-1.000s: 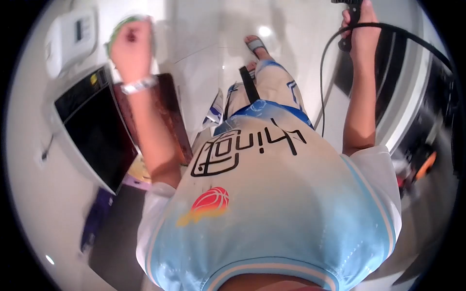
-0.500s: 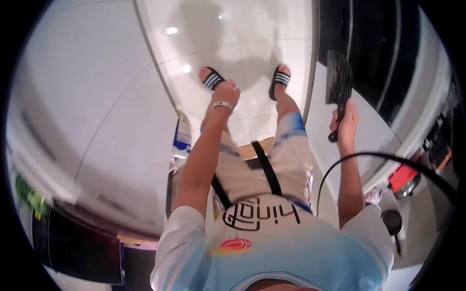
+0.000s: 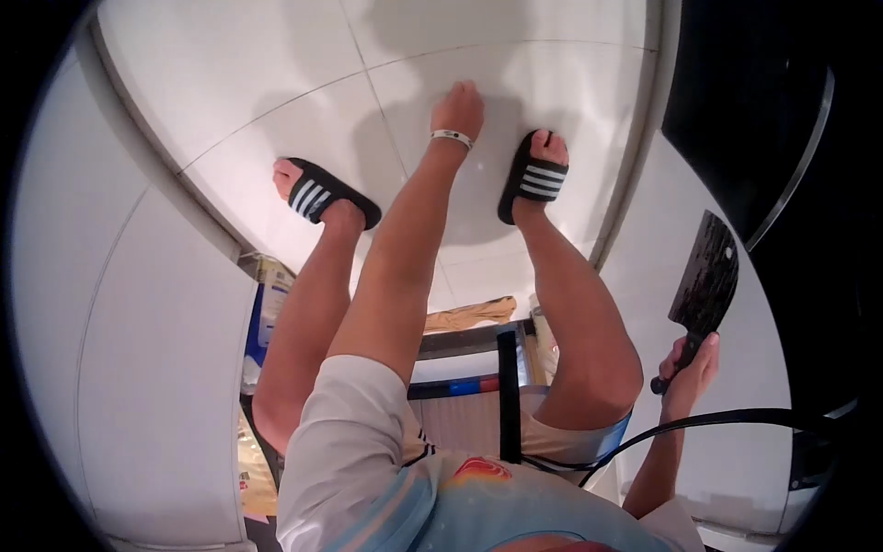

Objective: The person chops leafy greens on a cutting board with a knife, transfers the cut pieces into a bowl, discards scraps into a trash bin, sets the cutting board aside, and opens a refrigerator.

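Observation:
In my right hand [image 3: 692, 373] is a dark-bladed cleaver [image 3: 706, 276], gripped by its black handle. The blade angles up and away, beside the white cabinet front at the right. My left hand [image 3: 458, 109] reaches down over the tiled floor between my feet, with a white bracelet [image 3: 452, 138] on the wrist. Its fingers are curled in; the back of the hand hides whatever they may hold. Nearest to it is the black striped slide sandal [image 3: 541, 179] on my right foot.
White cabinet fronts stand at left [image 3: 166, 304] and right [image 3: 736, 432]. Dark glossy panels [image 3: 736, 110] rise at the upper right. A black cable [image 3: 727, 419] crosses near my right forearm. Behind my legs are packages [image 3: 271, 294] and a brown bundle [image 3: 471, 316].
My body has lowered into a crouch with knees bent. The left hand has moved forward and right, down between the feet. The right hand, still holding the cleaver, appears lower in view.

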Action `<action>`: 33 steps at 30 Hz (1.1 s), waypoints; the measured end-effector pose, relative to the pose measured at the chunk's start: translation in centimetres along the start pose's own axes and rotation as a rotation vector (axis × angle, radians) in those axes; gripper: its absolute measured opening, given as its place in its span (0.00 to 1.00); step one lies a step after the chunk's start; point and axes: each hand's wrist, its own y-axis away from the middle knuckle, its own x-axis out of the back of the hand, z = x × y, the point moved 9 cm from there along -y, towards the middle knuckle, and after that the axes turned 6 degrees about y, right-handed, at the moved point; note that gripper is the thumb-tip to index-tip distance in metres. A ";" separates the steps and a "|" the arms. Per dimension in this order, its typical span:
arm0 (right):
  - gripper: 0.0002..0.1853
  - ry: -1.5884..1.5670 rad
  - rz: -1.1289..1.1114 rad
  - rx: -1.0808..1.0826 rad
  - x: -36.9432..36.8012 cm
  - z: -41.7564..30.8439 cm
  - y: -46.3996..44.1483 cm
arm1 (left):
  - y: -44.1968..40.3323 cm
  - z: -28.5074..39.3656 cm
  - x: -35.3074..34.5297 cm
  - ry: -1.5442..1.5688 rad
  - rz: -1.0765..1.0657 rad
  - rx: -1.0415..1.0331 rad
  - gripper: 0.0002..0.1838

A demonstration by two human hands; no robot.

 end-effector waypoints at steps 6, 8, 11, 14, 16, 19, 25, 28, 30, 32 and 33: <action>0.25 -0.010 -0.185 0.050 -1.3 -2.6 2.4 | 0.9 -4.7 2.1 -0.099 -0.043 0.087 0.10; 0.24 -0.031 -0.168 0.071 -1.0 -4.0 3.4 | 0.4 -5.3 4.9 -0.088 -0.038 0.154 0.10; 0.24 -0.044 -0.168 0.063 -1.2 -5.5 4.9 | 3.9 -6.9 10.9 0.036 -0.043 0.320 0.10; 0.23 -0.081 -0.210 0.046 1.1 -7.0 8.7 | 9.2 -7.6 18.4 0.198 0.022 0.424 0.11; 0.22 -0.139 -0.236 0.097 3.0 -8.8 12.3 | 14.9 -6.8 25.9 0.379 0.076 0.515 0.13; 0.22 -0.265 -0.266 0.290 5.6 -13.1 19.2 | 24.0 -7.3 36.5 0.329 0.314 0.456 0.12; 0.21 -0.326 -0.283 0.491 10.8 -23.0 36.7 | 33.0 -10.5 52.2 0.988 0.466 0.705 0.06; 0.21 -0.265 -0.213 0.775 9.7 -25.1 35.9 | 23.6 -9.2 62.0 1.134 0.507 0.564 0.17; 0.21 -0.248 -0.265 0.806 9.3 -28.7 39.4 | 14.8 -9.3 66.9 1.759 0.604 0.351 0.18; 0.21 -0.182 -0.218 0.901 8.1 -31.4 37.9 | 15.8 -3.0 75.6 1.946 0.397 0.307 0.41; 0.21 -0.233 -0.277 0.818 7.5 -33.6 39.4 | 15.7 -1.7 78.3 2.024 0.381 0.235 0.48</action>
